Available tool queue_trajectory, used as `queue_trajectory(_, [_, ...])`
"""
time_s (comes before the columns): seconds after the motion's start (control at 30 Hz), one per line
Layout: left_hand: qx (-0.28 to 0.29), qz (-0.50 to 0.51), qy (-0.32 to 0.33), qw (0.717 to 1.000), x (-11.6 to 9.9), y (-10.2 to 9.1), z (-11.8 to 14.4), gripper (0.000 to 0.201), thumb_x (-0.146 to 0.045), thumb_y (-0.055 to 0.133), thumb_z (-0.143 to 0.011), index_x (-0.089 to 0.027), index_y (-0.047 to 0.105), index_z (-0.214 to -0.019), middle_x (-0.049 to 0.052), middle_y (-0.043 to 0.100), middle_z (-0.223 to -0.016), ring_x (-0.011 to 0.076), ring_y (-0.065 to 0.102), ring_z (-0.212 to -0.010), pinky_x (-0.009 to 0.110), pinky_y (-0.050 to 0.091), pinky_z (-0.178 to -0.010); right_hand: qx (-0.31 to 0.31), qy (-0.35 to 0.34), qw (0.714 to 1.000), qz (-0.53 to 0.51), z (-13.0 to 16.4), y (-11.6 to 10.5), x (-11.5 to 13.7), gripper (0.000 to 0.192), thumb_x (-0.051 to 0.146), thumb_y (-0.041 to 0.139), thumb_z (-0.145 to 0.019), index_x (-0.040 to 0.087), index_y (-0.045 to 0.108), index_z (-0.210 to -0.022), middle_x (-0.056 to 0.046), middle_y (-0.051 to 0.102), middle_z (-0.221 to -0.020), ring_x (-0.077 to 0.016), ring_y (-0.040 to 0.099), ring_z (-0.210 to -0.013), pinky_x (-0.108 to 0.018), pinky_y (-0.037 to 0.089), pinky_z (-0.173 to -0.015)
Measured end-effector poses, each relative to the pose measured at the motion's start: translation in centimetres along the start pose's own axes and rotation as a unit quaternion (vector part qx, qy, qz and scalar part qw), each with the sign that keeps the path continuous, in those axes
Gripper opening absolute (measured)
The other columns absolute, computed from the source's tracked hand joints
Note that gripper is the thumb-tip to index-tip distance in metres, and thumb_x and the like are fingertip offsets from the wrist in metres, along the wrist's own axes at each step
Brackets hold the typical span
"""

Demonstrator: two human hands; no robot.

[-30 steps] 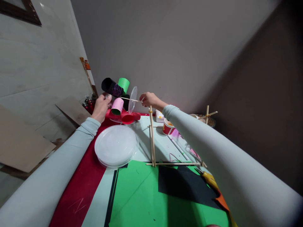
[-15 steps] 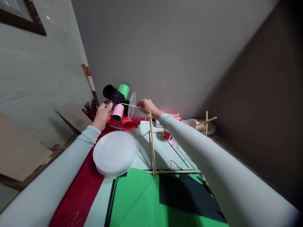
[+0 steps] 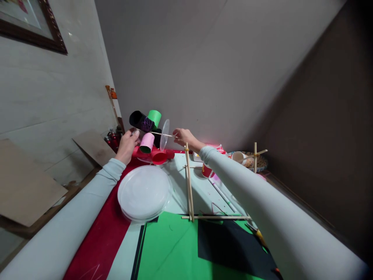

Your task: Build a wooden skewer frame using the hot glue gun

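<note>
Above the bench's (image 3: 180,182) far edge, near the wall, little room remains. The left hand (image 3: 127,144) and right hand (image 3: 184,137) each pinch an end of a thin wooden skewer (image 3: 154,133), grips clamped, carrying paper tubes (image 3: 146,142) and a clear disc (image 3: 164,134).

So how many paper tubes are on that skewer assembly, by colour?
Black tube: 1
Green tube: 1
Pink tube: 1
Red tube: 1
Total: 4, with more perhaps hidden behind. The left hand and right hand each pinch an end of the skewer running through the clear disc.
</note>
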State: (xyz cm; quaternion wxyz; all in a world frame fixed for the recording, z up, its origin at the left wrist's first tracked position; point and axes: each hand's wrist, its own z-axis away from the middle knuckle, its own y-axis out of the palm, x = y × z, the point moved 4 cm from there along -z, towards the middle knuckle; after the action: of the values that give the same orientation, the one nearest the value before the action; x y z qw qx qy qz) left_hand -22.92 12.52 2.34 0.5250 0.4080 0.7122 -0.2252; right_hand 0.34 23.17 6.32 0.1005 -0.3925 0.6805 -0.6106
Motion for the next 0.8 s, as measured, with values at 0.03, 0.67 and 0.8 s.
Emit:
queue_trajectory(0.03, [-0.001, -0.003, 0.006, 1.000, 0.0, -0.1, 0.0, 0.035, -0.040, 0.066, -0.096, -0.016, 0.063, -0.122, 0.009, 0.068, -0.118, 0.0211, 0.068, -0.099, 0.041, 0.061, -0.085, -0.003, 0.001, 1.000, -0.004, 0.1, -0.1, -0.1, 0.034, 0.035, 0.066, -0.100, 0.017, 0.064, -0.129, -0.010, 0.066, -0.129, -0.0239, 0.068, -0.110, -0.045, 0.059, -0.093])
queue_trajectory(0.67, [-0.256, -0.055, 0.185, 0.947, -9.0, -4.4, 6.8, 0.046, 0.003, 0.067, -0.068, -0.011, 0.070, -0.111, -0.004, 0.061, -0.079, 0.0101, 0.061, -0.079, 0.027, 0.055, -0.086, -0.142, -0.010, 0.986, -0.086, 14.7, -12.6, 2.9, 0.036, 0.004, 0.057, -0.093, 0.011, 0.061, -0.128, -0.013, 0.075, -0.124, -0.0200, 0.071, -0.112, -0.030, 0.054, -0.098])
queue_trajectory(0.8, [-0.208, -0.051, 0.206, 0.955, -11.5, -3.6, 10.3, 0.041, -0.009, 0.070, -0.066, -0.017, 0.076, -0.106, -0.002, 0.067, -0.081, 0.0105, 0.062, -0.078, 0.026, 0.055, -0.084, -0.174, -0.004, 0.972, -0.157, 22.9, -14.4, 2.7, 0.032, 0.007, 0.056, -0.095, 0.017, 0.061, -0.124, -0.007, 0.076, -0.119, -0.0171, 0.072, -0.112, -0.027, 0.054, -0.098])
